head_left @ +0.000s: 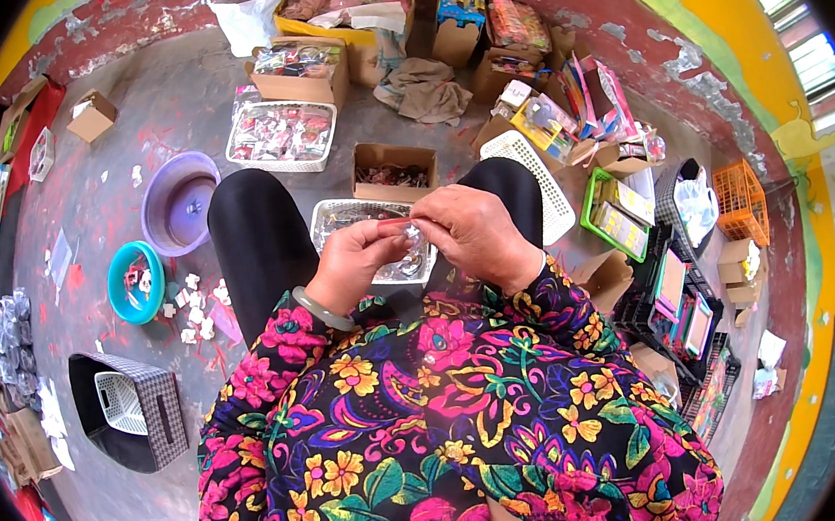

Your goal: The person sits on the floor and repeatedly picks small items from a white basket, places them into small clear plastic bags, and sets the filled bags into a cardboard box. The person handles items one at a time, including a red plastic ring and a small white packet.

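My two hands meet over my lap, fingertips nearly touching. My left hand (350,264), with a pale bangle (322,308) at the wrist, pinches a small item with a red strip (393,222) along its top. My right hand (480,234) is closed at the same item, thumb and fingertips pressed together, and a small silvery-white bit shows between the hands. What exactly it is I cannot make out. Just beneath them stands a white plastic basket (321,216) with small shiny pieces inside, partly hidden by my hands. Beyond it sits an open cardboard box (398,188) holding small dark reddish pieces.
Past my knees are a white basket of packets (285,166) and several cardboard boxes. At the left stand a purple basin (157,220), a teal basin (120,307) and a checked fabric bin (166,415). On the right are a green tray (594,218), black crates (644,311) and an orange crate (740,204).
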`<state>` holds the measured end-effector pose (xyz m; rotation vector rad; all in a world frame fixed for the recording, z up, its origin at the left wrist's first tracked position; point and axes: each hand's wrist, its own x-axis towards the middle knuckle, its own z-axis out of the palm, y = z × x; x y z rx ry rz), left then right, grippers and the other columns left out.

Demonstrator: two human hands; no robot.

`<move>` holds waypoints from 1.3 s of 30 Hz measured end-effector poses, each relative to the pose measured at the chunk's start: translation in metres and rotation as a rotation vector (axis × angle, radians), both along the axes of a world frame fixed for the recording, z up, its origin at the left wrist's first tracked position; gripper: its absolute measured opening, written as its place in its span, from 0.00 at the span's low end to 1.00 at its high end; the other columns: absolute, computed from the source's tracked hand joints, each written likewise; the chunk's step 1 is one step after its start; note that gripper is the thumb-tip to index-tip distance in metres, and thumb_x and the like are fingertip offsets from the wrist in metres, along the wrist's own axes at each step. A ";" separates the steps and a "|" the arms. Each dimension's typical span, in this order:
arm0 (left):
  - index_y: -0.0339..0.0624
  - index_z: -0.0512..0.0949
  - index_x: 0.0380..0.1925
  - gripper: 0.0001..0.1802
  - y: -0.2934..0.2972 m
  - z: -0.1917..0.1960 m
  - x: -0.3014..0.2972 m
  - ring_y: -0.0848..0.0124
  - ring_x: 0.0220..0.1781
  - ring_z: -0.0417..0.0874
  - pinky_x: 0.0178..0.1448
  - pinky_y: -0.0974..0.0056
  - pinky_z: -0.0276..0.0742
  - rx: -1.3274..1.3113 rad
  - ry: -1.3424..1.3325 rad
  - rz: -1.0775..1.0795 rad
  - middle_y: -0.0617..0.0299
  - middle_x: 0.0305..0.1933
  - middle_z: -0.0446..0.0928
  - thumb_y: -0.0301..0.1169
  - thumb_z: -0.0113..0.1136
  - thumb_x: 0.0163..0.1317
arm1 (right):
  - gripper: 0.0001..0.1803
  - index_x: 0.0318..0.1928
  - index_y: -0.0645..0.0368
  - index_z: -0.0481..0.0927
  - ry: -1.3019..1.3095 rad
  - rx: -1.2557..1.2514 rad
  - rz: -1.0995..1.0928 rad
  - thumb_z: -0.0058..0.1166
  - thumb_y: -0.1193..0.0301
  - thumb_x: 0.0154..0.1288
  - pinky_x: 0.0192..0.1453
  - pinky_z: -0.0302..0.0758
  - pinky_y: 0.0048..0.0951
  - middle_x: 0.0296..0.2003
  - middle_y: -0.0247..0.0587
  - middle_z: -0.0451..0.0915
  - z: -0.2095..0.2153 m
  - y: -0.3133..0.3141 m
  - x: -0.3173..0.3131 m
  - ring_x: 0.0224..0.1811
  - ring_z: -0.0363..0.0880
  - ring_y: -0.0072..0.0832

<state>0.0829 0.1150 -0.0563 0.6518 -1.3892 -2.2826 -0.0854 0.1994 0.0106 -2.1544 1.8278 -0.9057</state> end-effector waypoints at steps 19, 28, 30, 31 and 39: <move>0.33 0.67 0.53 0.21 -0.003 0.004 0.002 0.65 0.52 0.75 0.58 0.62 0.70 0.251 0.176 0.135 0.54 0.51 0.73 0.38 0.38 0.70 | 0.17 0.41 0.64 0.76 0.248 -0.278 -0.054 0.53 0.75 0.47 0.51 0.70 0.34 0.45 0.43 0.71 -0.022 -0.008 0.027 0.49 0.70 0.39; 0.31 0.67 0.54 0.21 -0.002 -0.015 0.000 0.69 0.54 0.73 0.60 0.65 0.67 0.042 0.111 0.116 0.55 0.52 0.72 0.37 0.38 0.70 | 0.16 0.39 0.62 0.76 0.070 -0.232 -0.050 0.56 0.77 0.45 0.43 0.74 0.31 0.40 0.41 0.74 -0.020 -0.010 0.035 0.43 0.74 0.37; 0.31 0.66 0.55 0.22 -0.003 -0.012 0.001 0.69 0.55 0.72 0.61 0.66 0.66 -0.159 0.092 0.081 0.55 0.53 0.71 0.37 0.38 0.70 | 0.14 0.38 0.61 0.76 0.078 -0.176 -0.063 0.56 0.77 0.46 0.45 0.73 0.32 0.41 0.41 0.74 -0.019 -0.008 0.035 0.44 0.73 0.37; 0.30 0.66 0.55 0.22 -0.003 -0.009 0.000 0.69 0.56 0.72 0.61 0.66 0.65 -0.259 0.080 0.063 0.55 0.54 0.71 0.37 0.37 0.70 | 0.14 0.38 0.61 0.76 0.136 -0.211 -0.095 0.56 0.76 0.46 0.45 0.72 0.32 0.40 0.41 0.74 -0.018 -0.009 0.035 0.44 0.73 0.37; 0.30 0.68 0.53 0.20 -0.002 -0.003 -0.003 0.70 0.57 0.70 0.62 0.68 0.62 -0.244 0.132 0.151 0.54 0.54 0.71 0.34 0.37 0.70 | 0.10 0.34 0.58 0.77 0.290 -0.117 -0.250 0.54 0.70 0.49 0.37 0.68 0.32 0.30 0.38 0.72 -0.020 -0.007 0.026 0.35 0.71 0.33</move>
